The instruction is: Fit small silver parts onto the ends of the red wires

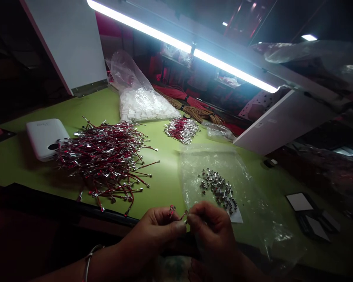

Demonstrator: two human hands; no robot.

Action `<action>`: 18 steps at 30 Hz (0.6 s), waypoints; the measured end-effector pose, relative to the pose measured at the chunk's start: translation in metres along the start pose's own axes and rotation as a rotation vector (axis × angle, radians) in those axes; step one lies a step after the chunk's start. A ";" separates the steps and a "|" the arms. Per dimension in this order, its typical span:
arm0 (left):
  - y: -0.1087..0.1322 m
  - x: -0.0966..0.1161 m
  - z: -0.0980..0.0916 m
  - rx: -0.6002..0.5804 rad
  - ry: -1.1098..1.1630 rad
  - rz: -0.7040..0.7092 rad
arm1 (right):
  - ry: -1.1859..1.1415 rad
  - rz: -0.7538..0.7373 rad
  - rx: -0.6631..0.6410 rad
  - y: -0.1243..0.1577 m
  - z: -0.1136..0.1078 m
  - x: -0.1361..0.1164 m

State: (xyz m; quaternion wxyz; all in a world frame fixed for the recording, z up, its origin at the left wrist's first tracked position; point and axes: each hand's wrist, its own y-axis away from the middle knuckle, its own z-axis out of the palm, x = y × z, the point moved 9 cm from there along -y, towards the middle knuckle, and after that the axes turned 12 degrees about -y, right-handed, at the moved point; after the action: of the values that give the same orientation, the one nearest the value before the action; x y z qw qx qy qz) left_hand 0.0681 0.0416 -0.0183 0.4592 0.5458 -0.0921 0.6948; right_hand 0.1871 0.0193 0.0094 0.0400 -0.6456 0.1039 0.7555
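My left hand point(157, 231) and my right hand point(211, 229) meet at the near edge of the green table point(164, 172), fingers pinched together. Between them they hold a short red wire with metal terminals point(176, 213); the left pinches its bent end, the right pinches the other terminal. A large heap of the same red wires point(106, 156) lies to the left. Small glass fuses point(219, 188) lie on a clear plastic bag point(247, 203) just beyond my right hand.
A white power bank point(44, 137) lies at the left. A bag of white connectors point(141, 103), a smaller bundle of red wires point(182, 129) and coils of brown cable point(200, 113) sit at the back under a tube lamp point(179, 43). Dark boxes point(312, 219) lie at the right.
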 end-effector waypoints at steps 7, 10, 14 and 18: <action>0.000 0.010 -0.006 0.062 -0.103 0.051 | -0.303 0.067 0.026 -0.003 0.003 0.007; -0.001 0.015 -0.008 0.065 -0.102 0.073 | -0.345 0.092 0.005 -0.007 0.004 0.001; -0.003 0.010 -0.008 0.044 -0.033 0.049 | -0.410 0.166 -0.015 -0.007 0.006 0.007; -0.002 0.003 -0.008 0.044 -0.012 0.008 | -0.443 0.211 -0.021 -0.005 0.010 0.014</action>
State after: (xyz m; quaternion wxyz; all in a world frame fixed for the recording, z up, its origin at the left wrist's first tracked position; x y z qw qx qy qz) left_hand 0.0639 0.0498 -0.0193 0.4438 0.5595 -0.0817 0.6952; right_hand 0.1763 0.0251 -0.0036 -0.0240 -0.4502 0.1513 0.8797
